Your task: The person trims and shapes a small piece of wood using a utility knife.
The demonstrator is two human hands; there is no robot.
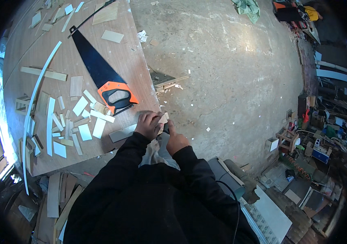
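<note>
Gripping right at the near corner of the tabletop, the left hand appears to pinch a small pale wood piece between curled fingers and thumb, out by the edge! The right hand comes in beside it, index finger stretched toward the wood, the others folded; something dark shows under that finger, though whether it's gripped, and what it is, I can't tell. Tight quarters, these two hands almost meeting! If that dark thing has an edge, a slip could run straight into the left fingers, since they sit so near. And with so little tabletop under it, a loose pinch might send the piece down to the floor. Watch the flat wood strip by the left hand: a nudge could swing it into the scattered offcuts. Up ahead lies the orange-handled handsaw, its handle near enough for a careless reach to knock.
</note>
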